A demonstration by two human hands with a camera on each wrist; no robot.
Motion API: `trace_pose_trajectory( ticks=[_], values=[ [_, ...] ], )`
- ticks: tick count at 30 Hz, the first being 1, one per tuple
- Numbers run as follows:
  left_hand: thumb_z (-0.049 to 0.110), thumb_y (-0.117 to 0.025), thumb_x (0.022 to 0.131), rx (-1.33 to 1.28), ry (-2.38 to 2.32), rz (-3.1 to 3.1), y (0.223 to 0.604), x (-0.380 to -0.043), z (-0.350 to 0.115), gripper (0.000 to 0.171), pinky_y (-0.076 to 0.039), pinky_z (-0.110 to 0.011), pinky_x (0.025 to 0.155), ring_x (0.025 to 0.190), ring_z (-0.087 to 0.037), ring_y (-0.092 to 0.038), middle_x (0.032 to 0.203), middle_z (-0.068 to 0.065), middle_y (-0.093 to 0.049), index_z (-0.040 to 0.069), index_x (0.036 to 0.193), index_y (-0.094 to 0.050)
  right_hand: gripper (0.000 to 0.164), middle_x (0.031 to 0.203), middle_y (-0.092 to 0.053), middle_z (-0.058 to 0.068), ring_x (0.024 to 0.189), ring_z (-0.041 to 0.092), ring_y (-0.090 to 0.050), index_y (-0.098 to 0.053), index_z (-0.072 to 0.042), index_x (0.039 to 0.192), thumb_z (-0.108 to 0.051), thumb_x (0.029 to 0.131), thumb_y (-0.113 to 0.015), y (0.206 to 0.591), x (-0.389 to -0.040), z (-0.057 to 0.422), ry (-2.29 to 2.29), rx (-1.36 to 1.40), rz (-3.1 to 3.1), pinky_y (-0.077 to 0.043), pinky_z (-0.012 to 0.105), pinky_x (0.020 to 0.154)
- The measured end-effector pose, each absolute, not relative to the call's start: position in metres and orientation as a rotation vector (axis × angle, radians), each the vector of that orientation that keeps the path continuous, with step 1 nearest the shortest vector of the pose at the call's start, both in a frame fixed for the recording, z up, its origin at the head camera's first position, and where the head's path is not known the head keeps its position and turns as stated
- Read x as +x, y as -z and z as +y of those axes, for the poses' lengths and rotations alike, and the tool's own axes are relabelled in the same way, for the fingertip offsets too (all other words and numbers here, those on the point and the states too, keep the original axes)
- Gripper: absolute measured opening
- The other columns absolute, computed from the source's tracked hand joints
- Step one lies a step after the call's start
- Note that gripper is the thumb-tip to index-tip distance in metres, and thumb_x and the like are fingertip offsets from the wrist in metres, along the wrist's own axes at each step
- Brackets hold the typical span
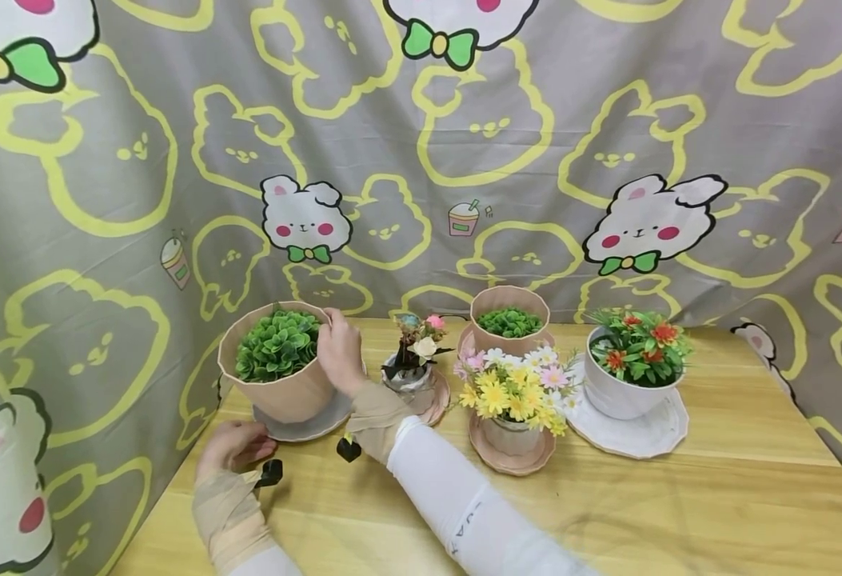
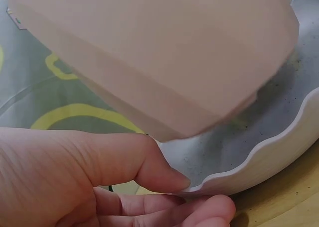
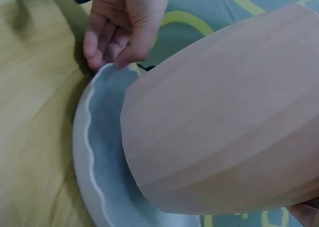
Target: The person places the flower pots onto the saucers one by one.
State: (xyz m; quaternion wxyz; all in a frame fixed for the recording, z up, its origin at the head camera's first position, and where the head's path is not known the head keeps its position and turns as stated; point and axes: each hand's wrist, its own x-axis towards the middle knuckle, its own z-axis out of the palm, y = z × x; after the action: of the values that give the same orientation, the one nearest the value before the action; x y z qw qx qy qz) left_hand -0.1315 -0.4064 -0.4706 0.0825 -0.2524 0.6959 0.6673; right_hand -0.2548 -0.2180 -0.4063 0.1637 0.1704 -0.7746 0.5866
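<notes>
A large peach flowerpot (image 1: 277,396) filled with green leaves (image 1: 277,344) is at the left of the table. My right hand (image 1: 340,352) grips its rim on the right side. Under the pot is a grey-white saucer (image 1: 307,430) with a wavy rim. My left hand (image 1: 232,448) pinches that saucer's near-left edge, thumb on the rim and fingers beneath, as the left wrist view shows. In the right wrist view the pot (image 3: 219,122) looks tilted over the saucer (image 3: 97,152), covering part of its inside.
Right of the big pot stands a small pot of mixed flowers (image 1: 421,352). Beyond it are a peach pot (image 1: 510,298) with greenery, yellow and pink flowers (image 1: 510,392) on a pink saucer (image 1: 510,464), and a white pot (image 1: 625,392) with red flowers. A patterned curtain (image 1: 392,160) hangs behind the table.
</notes>
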Motion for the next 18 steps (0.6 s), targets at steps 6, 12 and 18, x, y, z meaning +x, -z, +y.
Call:
trace_pose_trajectory(
  ticks=[6,12,18],
  values=[
    [-0.002,-0.049,0.09,-0.747,-2.0,2.075,0.474,-0.13,-0.408,0.024,-0.06,-0.023,0.067,0.066,-0.012,-0.069,0.072,-0.006,-0.066,-0.014,0.11,-0.043,0.031,0.089,-0.072,0.016,0.064,0.022,-0.061,-0.064,-0.003,0.119,-0.002,0.093,-0.049,0.42,-0.259,-0.227,-1.619,0.45,-2.23,-0.049,0.026,0.056],
    [-0.003,-0.048,0.09,-0.731,-2.033,2.043,0.477,-0.131,-0.408,0.02,-0.06,-0.023,0.068,0.066,-0.012,-0.068,0.071,-0.005,-0.066,-0.012,0.106,-0.043,0.03,0.09,-0.073,0.016,0.069,0.026,-0.064,-0.064,-0.003,0.119,-0.004,0.093,-0.049,0.425,-0.26,-0.23,-1.609,0.43,-2.237,-0.053,0.032,0.061],
    [-0.002,-0.049,0.09,-0.713,-2.042,2.035,0.477,-0.131,-0.41,0.014,-0.06,-0.023,0.068,0.067,-0.011,-0.068,0.071,-0.005,-0.066,-0.009,0.101,-0.044,0.03,0.093,-0.073,0.018,0.076,0.029,-0.068,-0.064,-0.002,0.119,-0.004,0.093,-0.049,0.422,-0.263,-0.23,-1.582,0.423,-2.255,-0.055,0.037,0.066]
  ],
)
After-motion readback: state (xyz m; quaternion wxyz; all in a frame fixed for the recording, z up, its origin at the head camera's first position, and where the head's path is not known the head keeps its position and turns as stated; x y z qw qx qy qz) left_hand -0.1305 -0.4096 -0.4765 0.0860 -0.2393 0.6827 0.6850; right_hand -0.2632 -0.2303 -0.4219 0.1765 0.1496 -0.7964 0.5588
